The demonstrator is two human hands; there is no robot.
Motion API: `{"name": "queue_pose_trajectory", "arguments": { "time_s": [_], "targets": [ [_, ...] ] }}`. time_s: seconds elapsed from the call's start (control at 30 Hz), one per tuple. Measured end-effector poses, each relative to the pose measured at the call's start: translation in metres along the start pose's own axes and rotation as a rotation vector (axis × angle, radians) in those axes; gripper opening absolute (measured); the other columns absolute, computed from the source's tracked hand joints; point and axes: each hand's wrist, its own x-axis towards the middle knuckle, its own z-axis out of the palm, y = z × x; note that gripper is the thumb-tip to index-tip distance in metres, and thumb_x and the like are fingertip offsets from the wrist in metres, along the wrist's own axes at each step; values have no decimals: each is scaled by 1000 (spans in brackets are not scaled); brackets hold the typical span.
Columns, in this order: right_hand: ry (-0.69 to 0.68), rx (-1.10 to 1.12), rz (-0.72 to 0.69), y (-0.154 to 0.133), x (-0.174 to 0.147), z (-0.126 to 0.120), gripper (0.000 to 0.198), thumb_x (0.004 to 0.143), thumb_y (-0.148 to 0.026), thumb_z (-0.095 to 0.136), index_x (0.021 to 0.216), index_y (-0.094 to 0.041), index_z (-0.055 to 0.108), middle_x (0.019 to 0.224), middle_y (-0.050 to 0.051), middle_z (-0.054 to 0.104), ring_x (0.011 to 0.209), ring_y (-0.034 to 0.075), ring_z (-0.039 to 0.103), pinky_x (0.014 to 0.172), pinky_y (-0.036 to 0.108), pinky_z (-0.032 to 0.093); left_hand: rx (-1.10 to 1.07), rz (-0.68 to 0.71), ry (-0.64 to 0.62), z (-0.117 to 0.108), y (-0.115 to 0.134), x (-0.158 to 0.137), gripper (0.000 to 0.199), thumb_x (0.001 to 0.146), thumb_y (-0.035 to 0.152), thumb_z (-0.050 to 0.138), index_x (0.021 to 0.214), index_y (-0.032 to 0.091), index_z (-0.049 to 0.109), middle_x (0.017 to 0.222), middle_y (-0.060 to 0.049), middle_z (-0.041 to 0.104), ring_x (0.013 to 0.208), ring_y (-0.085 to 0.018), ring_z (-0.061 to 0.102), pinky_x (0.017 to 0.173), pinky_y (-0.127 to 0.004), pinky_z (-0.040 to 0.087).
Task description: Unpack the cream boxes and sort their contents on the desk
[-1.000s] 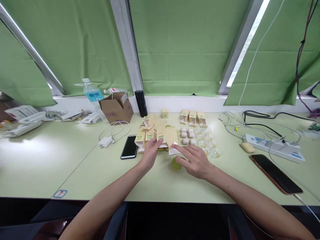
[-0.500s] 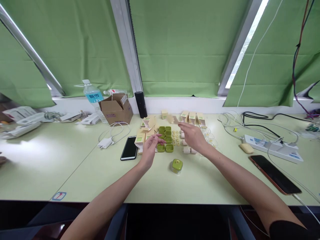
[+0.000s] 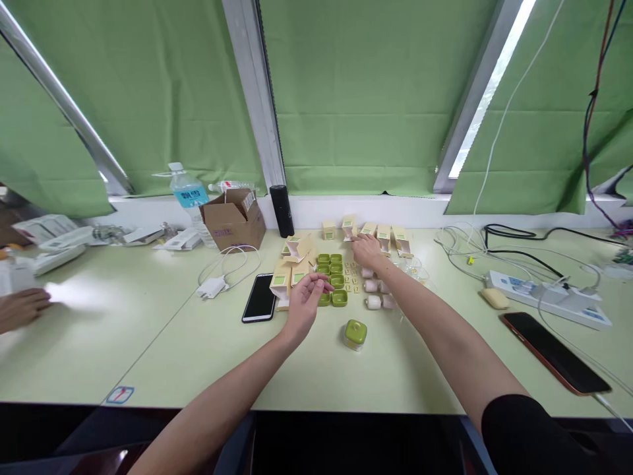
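Observation:
My left hand [image 3: 306, 300] hovers by the left edge of the green square lids [image 3: 339, 299], fingers loosely curled and apart, with nothing seen in it. Farther forward, my right hand [image 3: 368, 249] is at a small cream box [image 3: 349, 226] with a green label, its fingertips closed at the box's lower right side. The grip is partly hidden by the hand. Small yellow pieces [image 3: 348, 288] lie in rows beside the lids. White-pink rollers [image 3: 373, 301] stand under my right forearm. One assembled container with a green lid [image 3: 355, 334] sits nearer me.
More cream boxes [image 3: 281, 277] stand left of the lids, and others [image 3: 401, 241] at the back right. A phone [image 3: 259, 298], a cardboard box [image 3: 233, 221] and a black cylinder [image 3: 281, 211] are leftward. Rightward lie a power strip [image 3: 544, 300] and another phone [image 3: 554, 353]. Another person's hand [image 3: 22, 309] is far left.
My right hand has moved forward and slightly down; the small box, blurred before, now appears upright at the back. My left hand shifted slightly right. Another person's hand has come farther into view at left.

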Motion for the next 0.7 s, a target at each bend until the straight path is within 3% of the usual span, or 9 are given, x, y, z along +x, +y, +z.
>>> {"name": "queue_pose_trajectory", "arguments": {
  "time_s": [0.13,0.37,0.53,0.7],
  "targets": [
    [-36,-20,12,0,0,7,30,81,-7,60,105,-10,77,111,21,76,129,34,55,111,47,32,17,9,-9,1,-1,-1,36,87,53,70,94,18,65,80,-4,72,79,-18,66,80,-31,52],
    [53,63,11,1,-6,2,31,96,-22,49,99,-12,77,119,19,74,135,30,50,114,45,26,48,4,-9,2,-2,-1,36,86,53,71,93,18,65,79,-4,71,79,-18,66,81,-32,52],
    [243,146,52,8,-27,-17,35,101,-20,40,104,-16,75,117,13,75,128,29,52,107,44,35,96,18,-16,-1,-4,-1,28,89,46,67,96,18,63,82,-5,71,83,-19,67,82,-33,53],
    [568,454,14,0,-91,-36,22,98,-25,50,86,-21,68,89,7,74,94,27,61,84,41,46,238,133,-126,-4,-10,-3,18,89,28,60,106,20,59,94,-7,70,95,-22,68,89,-38,53]
  ]
}}
